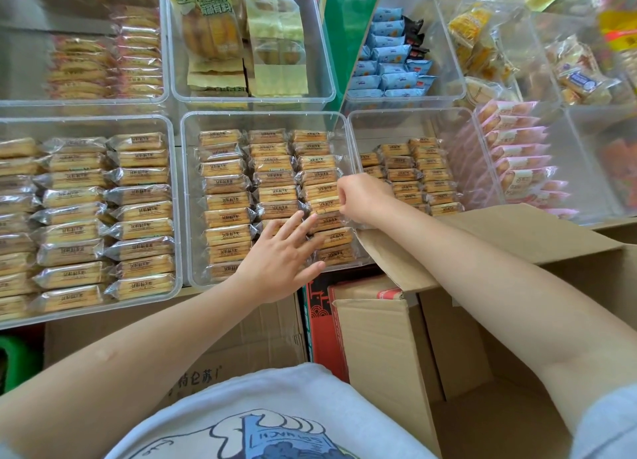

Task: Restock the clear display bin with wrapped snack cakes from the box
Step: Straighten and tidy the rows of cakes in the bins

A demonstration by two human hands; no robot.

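Observation:
The clear display bin (265, 116) in the middle holds three rows of wrapped snack cakes (225, 213). My left hand (281, 257) lies flat with straight fingers on the cakes near the bin's front right. My right hand (362, 196) has curled fingers that pinch one wrapped cake (324, 205) in the right row. My right forearm crosses the raised flap of the open cardboard box (517, 238) at the lower right. The box's inside is mostly hidden.
A bin of the same cakes (86, 217) stands to the left, and a partly filled one (413, 175) to the right. Bins of other snacks (251, 44) fill the back row. Closed cartons (375, 338) sit under the shelf.

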